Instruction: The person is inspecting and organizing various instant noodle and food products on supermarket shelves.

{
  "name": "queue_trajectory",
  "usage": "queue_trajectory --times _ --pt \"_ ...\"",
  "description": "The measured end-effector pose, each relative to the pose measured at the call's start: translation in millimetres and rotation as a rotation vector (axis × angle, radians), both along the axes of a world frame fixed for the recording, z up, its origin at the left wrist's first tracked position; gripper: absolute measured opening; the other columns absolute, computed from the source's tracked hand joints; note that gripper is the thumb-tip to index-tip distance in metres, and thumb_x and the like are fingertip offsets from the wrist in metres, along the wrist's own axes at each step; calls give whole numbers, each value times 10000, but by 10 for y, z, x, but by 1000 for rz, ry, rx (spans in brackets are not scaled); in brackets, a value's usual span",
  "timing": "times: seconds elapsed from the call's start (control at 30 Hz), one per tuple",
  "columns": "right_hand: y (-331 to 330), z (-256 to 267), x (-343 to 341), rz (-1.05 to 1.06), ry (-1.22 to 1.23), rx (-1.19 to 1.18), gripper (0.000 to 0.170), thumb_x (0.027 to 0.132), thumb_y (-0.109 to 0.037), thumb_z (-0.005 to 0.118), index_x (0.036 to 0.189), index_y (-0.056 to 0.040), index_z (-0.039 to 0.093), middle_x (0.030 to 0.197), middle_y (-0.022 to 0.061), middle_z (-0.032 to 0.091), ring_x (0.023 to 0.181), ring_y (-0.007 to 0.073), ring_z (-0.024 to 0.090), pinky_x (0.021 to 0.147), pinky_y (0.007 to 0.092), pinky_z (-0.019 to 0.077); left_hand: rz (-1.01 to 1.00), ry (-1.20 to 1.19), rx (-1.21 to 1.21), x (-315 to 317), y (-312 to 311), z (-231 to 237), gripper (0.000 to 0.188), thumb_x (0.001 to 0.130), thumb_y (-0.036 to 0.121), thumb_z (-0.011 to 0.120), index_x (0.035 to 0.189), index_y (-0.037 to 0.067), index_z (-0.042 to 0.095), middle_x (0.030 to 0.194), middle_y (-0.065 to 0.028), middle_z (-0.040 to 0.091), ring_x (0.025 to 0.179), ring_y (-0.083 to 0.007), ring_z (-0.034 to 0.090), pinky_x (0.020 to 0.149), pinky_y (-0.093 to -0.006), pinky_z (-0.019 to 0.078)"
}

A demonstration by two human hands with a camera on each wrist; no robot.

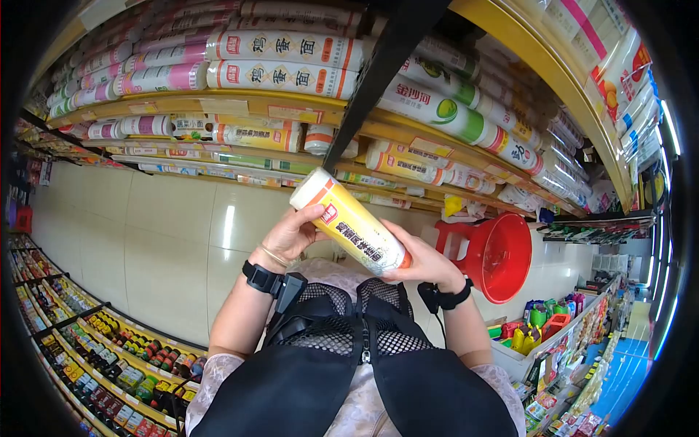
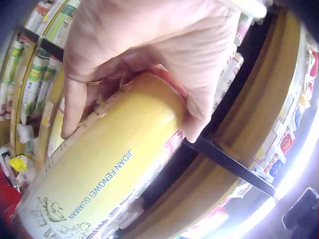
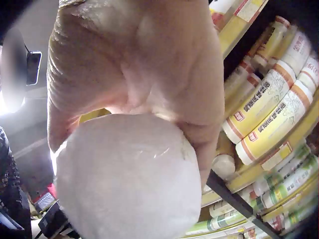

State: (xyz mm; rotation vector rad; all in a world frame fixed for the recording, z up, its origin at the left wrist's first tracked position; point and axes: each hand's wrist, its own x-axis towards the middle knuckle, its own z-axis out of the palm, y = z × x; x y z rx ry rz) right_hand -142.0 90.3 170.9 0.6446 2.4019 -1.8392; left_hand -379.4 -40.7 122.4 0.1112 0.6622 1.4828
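Because the noodle packet (image 1: 353, 227) seems stiff yet brittle, the left hand (image 1: 288, 233) sensibly grips its ten-o'clock end, the right hand (image 1: 426, 258) its four-o'clock.

Noodle pack (image 1: 353, 227) — before shelves (image 1: 164, 104), tub (image 1: 502, 256) at right; bottles (image 1: 159, 355) lower left
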Motion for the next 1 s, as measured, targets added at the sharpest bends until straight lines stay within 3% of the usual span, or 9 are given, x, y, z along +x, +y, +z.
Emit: queue_trajectory --times 0.07,0.2,0.27,0.37,0.4,0.63,0.77,0.8,1.0 --pt "62 -35 -106 151 -44 -125 975 695 -320 767 1421 24 214 1265 187 507 1184 253 494 1000 337 369 -56 112 -5 28 -1 21 440 879 264 624 1233 40 492 1124 -85 603 1039 -194 604 865 -366 531" --pt "52 -234 -107 85 49 -381 977 694 -319 761 1422 24 209 1259 179 512 1183 227 495 1005 313 364 -61 183 -65 67 54 96 461 890 309 604 1248 46 478 1131 -77 597 1008 -174 606 823 -337 542" --pt "63 -262 -12 -137 28 -893 926 695 -285 746 1412 13 241 1255 181 520 1155 242 530 983 346 410 -130 265 -121 46 80 139 475 911 336 559 1276 50 459 1210 -92 566 1037 -192 607 806 -346 551" --pt "164 -389 161 -182 0 -1372 871 697 -256 730 1394 3 277 1236 201 535 1084 295 585 937 407 469 -162 368 -153 49 77 138 480 928 324 534 1305 46 428 1274 -105 522 1095 -209 564 846 -360 515" --pt "162 -371 197 -234 55 -1343 808 725 -262 710 1376 -2 308 1199 225 553 1008 357 616 899 451 501 -155 365 -151 37 68 152 480 928 324 534 1305 46 428 1274 -105 522 1095 -209 564 846 -360 515" --pt "681 -751 346 -343 -15 -1011 706 775 -287 674 1319 49 374 1172 253 565 1050 356 599 904 442 499 87 411 -110 -94 -192 99 464 945 281 501 1323 31 402 1331 -140 474 1192 -240 473 969 -410 391" --pt "980 -987 160 -543 -147 -993 630 837 -133 602 1373 -2 300 1186 160 580 1032 264 615 896 356 507 143 377 -128 -115 -361 34 442 949 264 488 1317 34 407 1326 -137 480 1171 -236 495 957 -401 403" --pt "979 -840 -22 -495 -139 -803 675 840 -80 579 1420 -30 237 1251 134 531 1085 207 578 895 323 496 155 378 -128 -110 -387 41 442 949 264 488 1317 34 407 1326 -137 480 1171 -236 495 957 -401 403" --pt "1188 -931 -655 -405 168 -535 695 820 -37 563 1431 -34 232 1298 117 467 1150 202 504 940 325 451 292 372 -166 -85 -563 115 417 946 248 496 1301 41 426 1302 -135 503 1148 -228 518 945 -391 411"
